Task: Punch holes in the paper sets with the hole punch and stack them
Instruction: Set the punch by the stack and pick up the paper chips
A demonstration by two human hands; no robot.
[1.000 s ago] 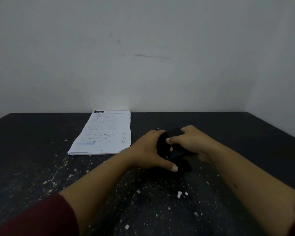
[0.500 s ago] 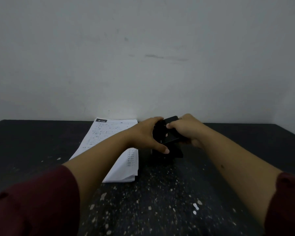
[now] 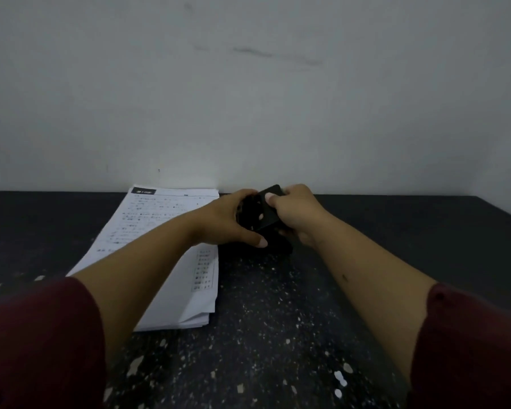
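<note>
A dark speckled table (image 3: 278, 335) meets a pale wall. The paper stack (image 3: 165, 231) lies flat, just left of the black hole punch (image 3: 266, 215). The left hand (image 3: 224, 222) and right hand (image 3: 295, 215) both curl their fingers around the hole punch.

We have 1 view, head-mounted, facing forward and down across the table (image 3: 278, 335) toward its far edge, hands close below.

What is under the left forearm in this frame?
The paper stack lies on the table under the left forearm, which covers its middle. Both hands grip the hole punch.
</note>
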